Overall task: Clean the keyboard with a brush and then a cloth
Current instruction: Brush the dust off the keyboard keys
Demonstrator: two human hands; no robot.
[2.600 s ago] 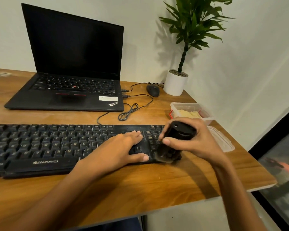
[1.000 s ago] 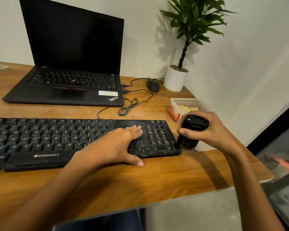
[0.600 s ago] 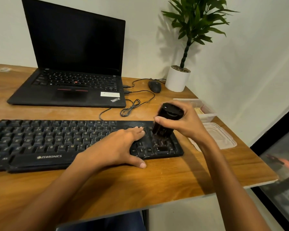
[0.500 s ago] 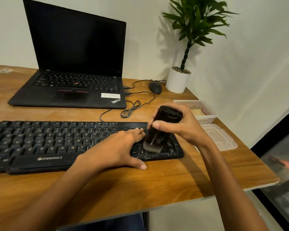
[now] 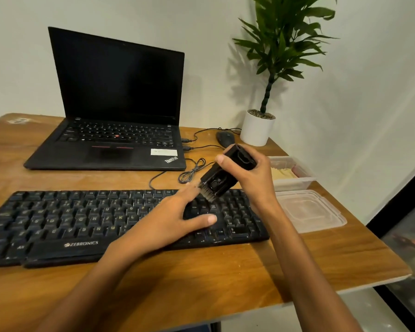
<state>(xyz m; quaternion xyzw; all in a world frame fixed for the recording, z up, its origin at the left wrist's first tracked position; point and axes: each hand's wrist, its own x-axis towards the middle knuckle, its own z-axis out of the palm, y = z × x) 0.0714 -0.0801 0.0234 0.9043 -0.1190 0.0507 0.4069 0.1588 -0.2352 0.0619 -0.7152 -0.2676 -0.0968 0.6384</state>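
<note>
Two hands: both are over the right part of the keyboard [image 5: 58, 219], which lies along the near side of the table [image 5: 225, 279].
Left hand [image 5: 168, 221]: palm down, fingers straight and flat on the keys, thumb stretched out to the right; its grip is wide and loose, holding nothing.
Right hand [image 5: 252, 180]: its grip is wrapped round the upper body of the brush [image 5: 216, 183], thumb on the near face, fingers curled behind.
Brush: black and blocky, tilted with its top leaning away to the right. Its pale bristles point down and left, at the top rows of keys just beside the left fingertips.
Keyboard: black, full-size, ZEBRONICS printed on its front edge; the left end runs past the picture's edge.
Cloth: a yellow cloth [image 5: 282, 174] lies inside a clear plastic tub [image 5: 295, 185] near the table's right edge, just right of the right hand.
Lid [image 5: 309, 212]: clear, flat on the table in front of the tub, beside the keyboard's right end.
Laptop [image 5: 110, 149]: open, screen dark, behind the keyboard.
Mouse [image 5: 225, 138]: black, between the laptop and a white plant pot [image 5: 256, 128]; a coiled cable [image 5: 192, 171] lies near the brush.
</note>
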